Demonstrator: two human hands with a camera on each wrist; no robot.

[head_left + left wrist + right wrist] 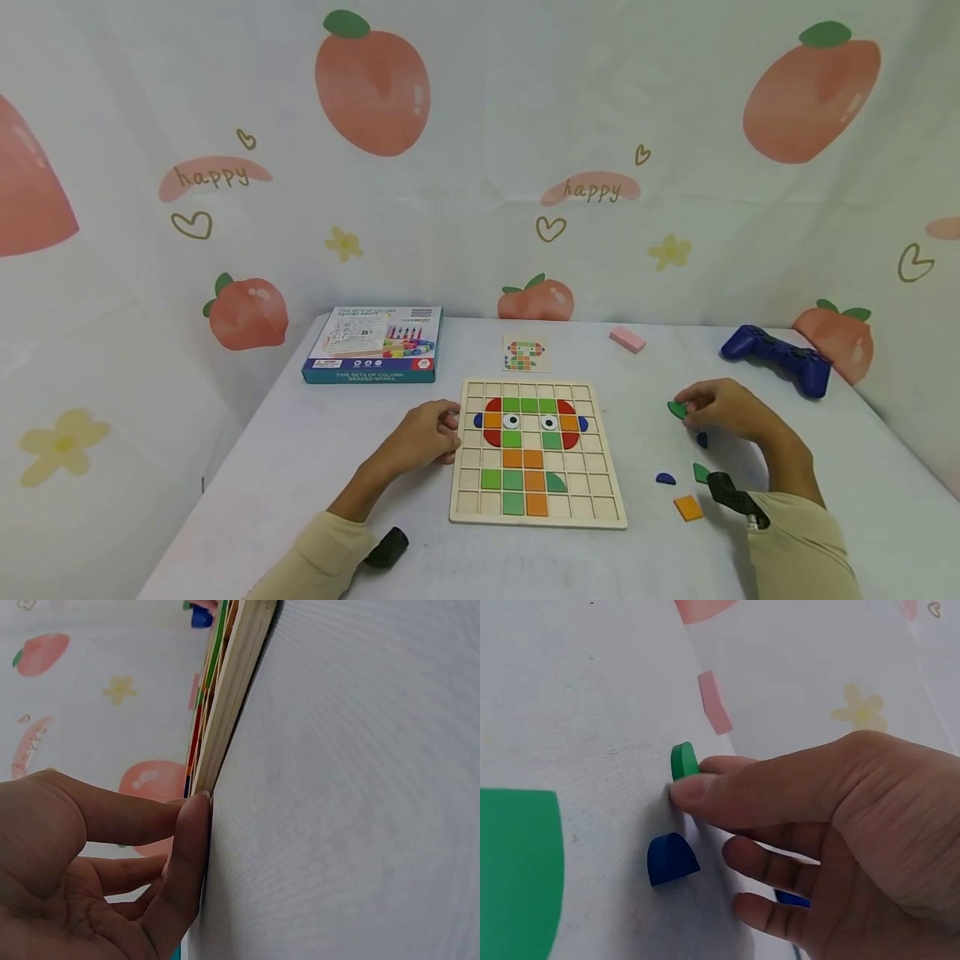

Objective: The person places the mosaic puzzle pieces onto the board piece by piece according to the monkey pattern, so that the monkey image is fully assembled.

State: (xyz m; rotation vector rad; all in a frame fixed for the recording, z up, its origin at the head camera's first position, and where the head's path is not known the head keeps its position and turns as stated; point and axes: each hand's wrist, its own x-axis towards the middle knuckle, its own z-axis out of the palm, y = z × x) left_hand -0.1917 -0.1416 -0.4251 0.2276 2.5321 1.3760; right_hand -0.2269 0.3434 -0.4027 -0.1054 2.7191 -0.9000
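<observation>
A wooden grid board [465, 508] with colored pieces set in it lies in the middle of the table. At its left edge, my left hand [423, 435] grips the rim between thumb and finger; the left wrist view shows the fingertips [196, 814] at the board's edge. To the right of the board, my right hand [723, 408] pinches a green piece with a curved edge [684, 759], held just over the table. A dark blue half-round piece [672, 859] lies below that hand. Nearer me are another blue half-round piece [665, 478], a green quarter-round piece [701, 473] and an orange square [687, 507].
A small pattern card [527, 354] lies behind the board. At the back left is a boxed toy set [371, 346]. A pink block [627, 339] and a blue game controller [776, 358] are at the back right. A printed cloth [465, 217] hangs behind the table.
</observation>
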